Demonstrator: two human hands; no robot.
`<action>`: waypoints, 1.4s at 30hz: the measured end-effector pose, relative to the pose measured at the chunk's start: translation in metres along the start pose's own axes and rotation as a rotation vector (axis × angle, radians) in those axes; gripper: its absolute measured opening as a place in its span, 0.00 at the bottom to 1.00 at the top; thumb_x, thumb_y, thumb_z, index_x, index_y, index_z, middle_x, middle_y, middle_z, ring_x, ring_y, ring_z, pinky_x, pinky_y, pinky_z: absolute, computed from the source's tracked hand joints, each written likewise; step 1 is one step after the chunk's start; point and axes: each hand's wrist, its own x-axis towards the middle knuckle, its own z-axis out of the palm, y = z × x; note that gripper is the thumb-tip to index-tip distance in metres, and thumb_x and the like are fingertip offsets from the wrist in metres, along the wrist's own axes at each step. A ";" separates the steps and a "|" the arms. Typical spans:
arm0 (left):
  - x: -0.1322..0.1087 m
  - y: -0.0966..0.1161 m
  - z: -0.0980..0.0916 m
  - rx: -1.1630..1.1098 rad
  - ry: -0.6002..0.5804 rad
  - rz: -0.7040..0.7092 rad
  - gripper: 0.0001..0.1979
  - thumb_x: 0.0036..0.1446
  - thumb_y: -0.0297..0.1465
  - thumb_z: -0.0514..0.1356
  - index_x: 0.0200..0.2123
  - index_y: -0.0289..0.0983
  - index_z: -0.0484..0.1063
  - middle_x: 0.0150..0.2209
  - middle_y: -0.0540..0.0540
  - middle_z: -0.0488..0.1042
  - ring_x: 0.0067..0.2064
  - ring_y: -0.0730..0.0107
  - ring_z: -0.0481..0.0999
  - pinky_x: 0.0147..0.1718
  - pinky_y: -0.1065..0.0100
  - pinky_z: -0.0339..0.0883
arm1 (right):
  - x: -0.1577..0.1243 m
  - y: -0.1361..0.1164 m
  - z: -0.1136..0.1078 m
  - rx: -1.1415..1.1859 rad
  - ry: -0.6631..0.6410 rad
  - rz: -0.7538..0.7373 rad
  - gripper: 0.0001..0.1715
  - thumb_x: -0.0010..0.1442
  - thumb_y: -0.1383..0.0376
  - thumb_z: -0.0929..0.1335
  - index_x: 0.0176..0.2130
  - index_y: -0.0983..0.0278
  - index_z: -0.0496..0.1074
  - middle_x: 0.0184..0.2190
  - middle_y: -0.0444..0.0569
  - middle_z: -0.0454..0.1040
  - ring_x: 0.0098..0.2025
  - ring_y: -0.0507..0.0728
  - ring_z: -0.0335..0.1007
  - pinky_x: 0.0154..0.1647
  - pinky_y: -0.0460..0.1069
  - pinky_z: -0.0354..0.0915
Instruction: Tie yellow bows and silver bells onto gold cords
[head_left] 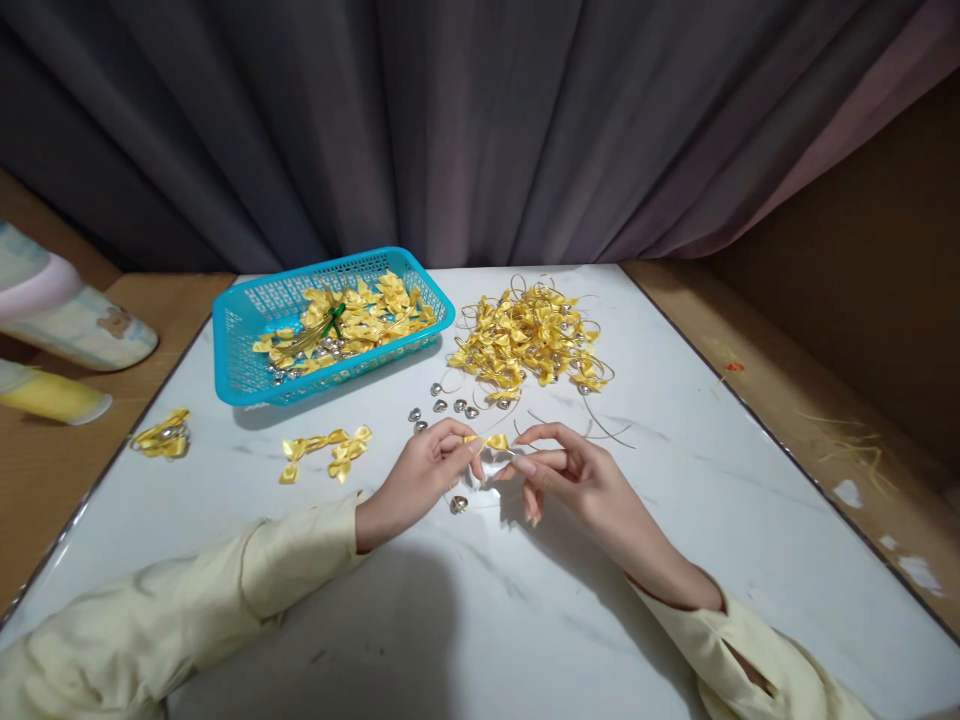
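Observation:
Between my two hands, just above the white table, is a small yellow ribbon bow (496, 441). My left hand (439, 462) pinches the bow's left end between thumb and fingers. On the other side, my right hand (564, 468) has thumb and forefinger closed at the bow's right edge, on what looks like a thin cord; the exact grip is too small to make out. A silver heart-shaped bell or bead (459, 505) hangs or lies just below my left fingers, with a fine cord near it. Several silver hearts (440, 406) lie loose beyond my left hand.
A blue plastic basket (225, 350) holds yellow bows, silver hearts and a tied bundle of cords. Right of it lies a heap of corded bows (529, 335). Loose bows (330, 447) and a small bunch (163, 435) rest at left. Bottles (112, 330) stand beyond the left edge.

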 end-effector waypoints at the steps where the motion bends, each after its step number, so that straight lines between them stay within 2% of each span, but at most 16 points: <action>1: 0.000 0.000 0.000 0.013 0.003 0.004 0.11 0.58 0.37 0.55 0.33 0.34 0.65 0.23 0.52 0.69 0.19 0.82 0.56 0.18 0.76 0.49 | 0.000 0.000 0.000 -0.042 -0.002 0.010 0.15 0.54 0.56 0.68 0.34 0.66 0.68 0.24 0.46 0.74 0.19 0.49 0.65 0.24 0.46 0.63; 7: -0.001 0.000 0.000 0.070 0.014 0.031 0.11 0.58 0.37 0.54 0.33 0.34 0.66 0.23 0.51 0.70 0.21 0.80 0.58 0.19 0.75 0.52 | -0.001 0.003 0.004 -0.225 -0.033 0.036 0.18 0.58 0.57 0.65 0.27 0.68 0.72 0.17 0.45 0.70 0.19 0.49 0.65 0.24 0.44 0.62; 16: -0.003 -0.004 0.002 0.121 0.023 0.074 0.10 0.58 0.36 0.54 0.33 0.34 0.65 0.23 0.50 0.70 0.24 0.76 0.66 0.22 0.74 0.57 | -0.001 0.013 0.007 -0.208 0.001 0.016 0.18 0.58 0.57 0.64 0.25 0.67 0.71 0.19 0.47 0.72 0.17 0.49 0.64 0.21 0.44 0.62; 21: -0.004 -0.004 0.002 0.149 0.025 0.068 0.10 0.58 0.36 0.54 0.33 0.34 0.65 0.23 0.51 0.71 0.22 0.77 0.63 0.21 0.75 0.56 | -0.001 0.011 0.008 -0.207 0.026 0.034 0.17 0.57 0.59 0.64 0.23 0.66 0.70 0.18 0.46 0.72 0.16 0.49 0.63 0.20 0.44 0.62; 28: -0.003 -0.005 0.003 0.144 0.023 0.058 0.10 0.58 0.37 0.54 0.32 0.35 0.65 0.23 0.51 0.71 0.24 0.75 0.66 0.22 0.74 0.57 | -0.001 0.008 0.011 -0.185 0.027 0.041 0.17 0.57 0.59 0.63 0.22 0.66 0.70 0.16 0.45 0.72 0.15 0.49 0.62 0.19 0.44 0.61; 42: -0.003 -0.006 0.004 0.142 0.016 0.038 0.10 0.57 0.37 0.55 0.32 0.35 0.64 0.22 0.51 0.70 0.24 0.76 0.65 0.22 0.74 0.57 | 0.001 0.008 0.012 -0.125 0.035 0.067 0.13 0.54 0.65 0.63 0.21 0.66 0.69 0.17 0.44 0.72 0.15 0.48 0.62 0.19 0.44 0.61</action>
